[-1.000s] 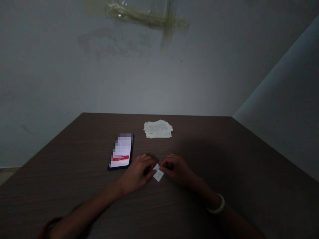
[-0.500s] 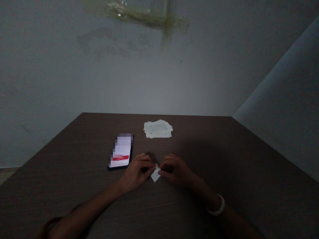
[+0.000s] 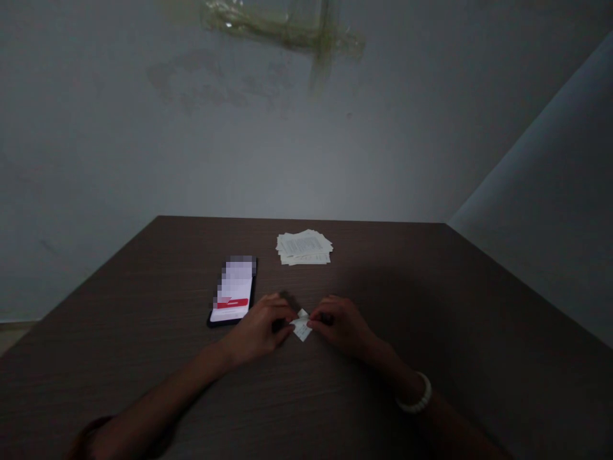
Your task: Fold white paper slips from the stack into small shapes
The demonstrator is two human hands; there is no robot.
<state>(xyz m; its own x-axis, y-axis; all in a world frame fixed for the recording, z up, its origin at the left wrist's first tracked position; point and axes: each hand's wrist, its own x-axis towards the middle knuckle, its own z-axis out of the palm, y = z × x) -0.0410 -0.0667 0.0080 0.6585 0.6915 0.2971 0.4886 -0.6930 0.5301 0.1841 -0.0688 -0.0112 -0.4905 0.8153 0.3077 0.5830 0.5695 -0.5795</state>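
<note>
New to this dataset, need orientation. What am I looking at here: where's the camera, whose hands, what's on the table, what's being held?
There is no machine here: a person works with two bare hands. The single picture comes from a camera worn on the head, looking forward and down, so the arms enter from the bottom edge. The left hand and the right hand meet over a small white paper slip, each pinching one side of it just above the dark wooden table. The right wrist wears a white beaded bracelet. Left of the hands lies a phone with its screen lit. Behind them sits a stack of printed papers. The room is dim.
</note>
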